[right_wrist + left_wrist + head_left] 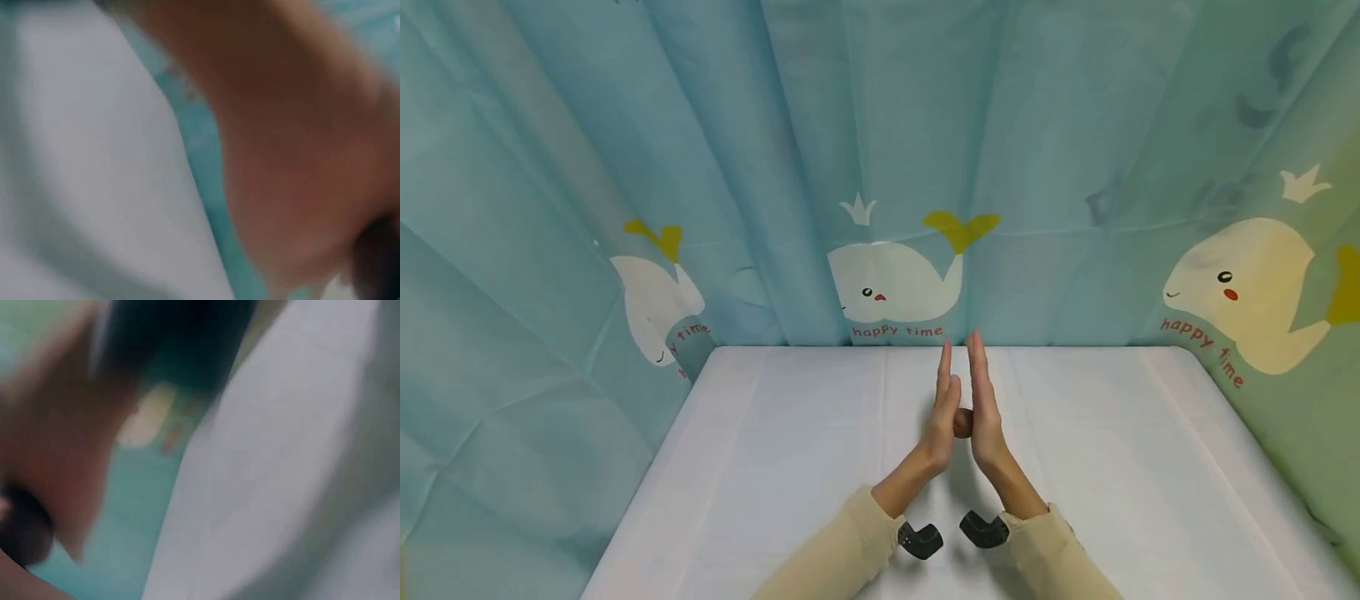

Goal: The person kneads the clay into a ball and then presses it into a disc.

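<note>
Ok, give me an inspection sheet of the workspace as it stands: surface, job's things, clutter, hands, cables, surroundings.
Surface: white table, covered with a creased white sheet.
Job's things: small brown object pressed between the two palms; too hidden to identify.
Clutter: nothing seen.
Hands: left hand and right hand upright, facing each other, fingers straight, flat against the brown object. Both wrist views are blurred.
Cables: nothing seen; black wrist cameras sit at the beige sleeves.
Surroundings: teal curtain with white whale prints and "happy time" lettering on three sides.
</note>
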A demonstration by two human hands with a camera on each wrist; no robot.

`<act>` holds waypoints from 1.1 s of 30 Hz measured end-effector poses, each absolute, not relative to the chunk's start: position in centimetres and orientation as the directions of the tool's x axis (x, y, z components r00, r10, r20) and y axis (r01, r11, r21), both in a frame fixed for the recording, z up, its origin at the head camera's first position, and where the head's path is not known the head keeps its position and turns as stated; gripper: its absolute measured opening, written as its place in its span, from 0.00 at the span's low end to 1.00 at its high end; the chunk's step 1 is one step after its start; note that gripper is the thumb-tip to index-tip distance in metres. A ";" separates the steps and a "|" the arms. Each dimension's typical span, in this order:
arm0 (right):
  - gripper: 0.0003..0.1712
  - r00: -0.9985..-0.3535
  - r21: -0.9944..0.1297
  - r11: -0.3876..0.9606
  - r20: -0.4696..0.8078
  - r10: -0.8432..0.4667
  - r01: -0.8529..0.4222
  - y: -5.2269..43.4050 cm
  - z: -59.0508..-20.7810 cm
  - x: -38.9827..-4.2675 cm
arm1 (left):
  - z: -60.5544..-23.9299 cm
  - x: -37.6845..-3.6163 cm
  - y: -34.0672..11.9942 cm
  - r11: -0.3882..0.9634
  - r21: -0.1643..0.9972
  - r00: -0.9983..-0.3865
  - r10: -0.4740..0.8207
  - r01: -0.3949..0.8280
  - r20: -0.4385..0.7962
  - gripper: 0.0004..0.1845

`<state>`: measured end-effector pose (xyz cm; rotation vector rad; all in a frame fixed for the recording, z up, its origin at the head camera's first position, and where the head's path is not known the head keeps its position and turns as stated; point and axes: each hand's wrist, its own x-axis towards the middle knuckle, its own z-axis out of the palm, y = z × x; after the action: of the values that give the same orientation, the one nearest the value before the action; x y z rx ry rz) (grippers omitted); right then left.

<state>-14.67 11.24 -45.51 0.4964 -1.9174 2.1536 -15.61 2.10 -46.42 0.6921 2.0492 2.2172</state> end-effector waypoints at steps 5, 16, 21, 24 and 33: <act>0.34 -0.945 -0.934 -0.193 0.319 -0.078 -0.299 12.0 -46.4 -15.7 | -45.9 -14.3 2.5 -0.198 0.952 -0.897 0.335 0.234 0.290 0.34; 0.34 -0.913 -0.903 -0.227 0.395 -0.103 -0.365 9.5 -47.3 -12.8 | -44.2 -17.5 1.5 0.034 0.934 -0.905 0.259 0.357 0.337 0.37; 0.34 -0.896 -0.883 -0.220 0.439 -0.068 -0.416 10.6 -46.0 -13.3 | -45.4 -16.2 2.1 0.120 0.926 -0.903 0.296 0.357 0.310 0.41; 0.34 -0.903 -0.889 -0.223 0.424 -0.075 -0.399 11.4 -45.6 -14.4 | -45.6 -15.0 2.5 0.064 0.927 -0.892 0.304 0.369 0.334 0.38; 0.34 -0.934 -0.908 -0.298 0.338 -0.111 -0.293 11.0 -47.5 -14.1 | -44.6 -15.3 2.2 0.002 0.933 -0.882 0.326 0.359 0.339 0.37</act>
<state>-14.12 10.99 -47.52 0.5198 -1.7869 2.3858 -15.28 2.16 -44.56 0.7670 2.2408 2.1016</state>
